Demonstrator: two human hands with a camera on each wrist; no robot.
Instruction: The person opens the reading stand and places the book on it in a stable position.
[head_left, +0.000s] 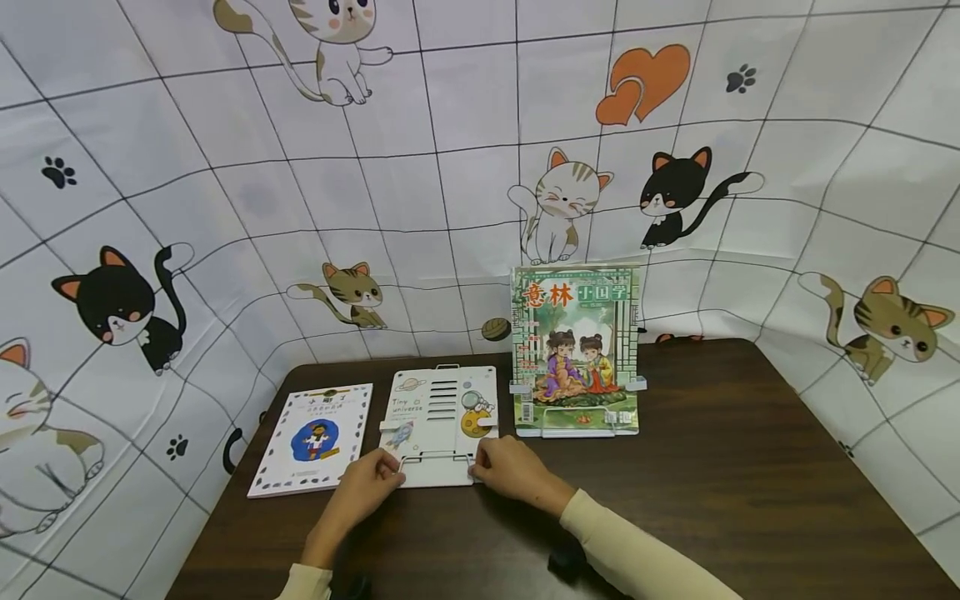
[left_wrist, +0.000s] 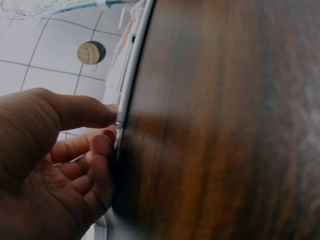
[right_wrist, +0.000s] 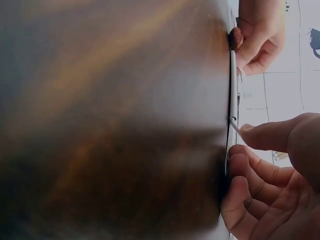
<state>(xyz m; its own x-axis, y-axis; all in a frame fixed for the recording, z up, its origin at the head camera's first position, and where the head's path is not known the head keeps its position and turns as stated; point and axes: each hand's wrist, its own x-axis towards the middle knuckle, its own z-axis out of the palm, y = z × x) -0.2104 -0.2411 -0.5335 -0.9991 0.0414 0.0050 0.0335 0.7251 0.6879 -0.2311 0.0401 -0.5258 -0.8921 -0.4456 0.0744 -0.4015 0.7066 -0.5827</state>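
"Dark brown wood-grain tabletop [head_left: 712, 492], and on its left half, lying flat, the white cartoon-printed book stand [head_left: 442, 429]!"
"Handling?"
"Stiff, light, slightly slippery, I'd guess. Take both front corners!"
"Count?"
"One green illustrated paper magazine [head_left: 577, 333], upright; one white paper booklet [head_left: 281, 467] with a blue picture; two hands: left hand [head_left: 363, 485], right hand [head_left: 517, 473], fingers pinching the stand's front corners!"

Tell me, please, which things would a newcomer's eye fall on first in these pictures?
Probably the colourful magazine first, propped up on a stand near the table's far edge. Behind it, cartoon cats and a big orange heart decorate the pale backdrop. Then the left hand and right hand, holding the near corners of a white bookstand between the magazine and a white book.
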